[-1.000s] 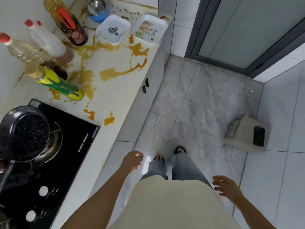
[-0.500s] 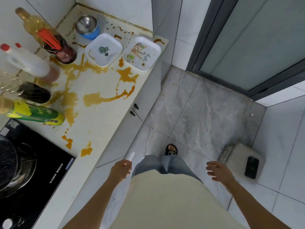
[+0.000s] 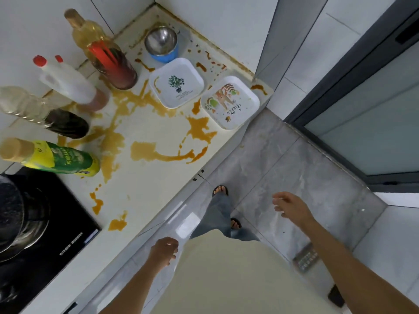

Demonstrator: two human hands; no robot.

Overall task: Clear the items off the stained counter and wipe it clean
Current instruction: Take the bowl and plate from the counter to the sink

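Ahead, the stained counter (image 3: 158,177) lies beyond both hands, left (image 3: 163,250) and right (image 3: 292,207), empty, fingers spread.

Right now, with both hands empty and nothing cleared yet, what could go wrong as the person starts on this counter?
1. The hello tray sits at the counter's corner by the edge; a nudge could drop it to the floor.
2. The bottles stand crowded along the wall; reaching for one may topple another.
3. Orange stains run under and around the trays and bottles, so lifted items may drip or feel slippery.
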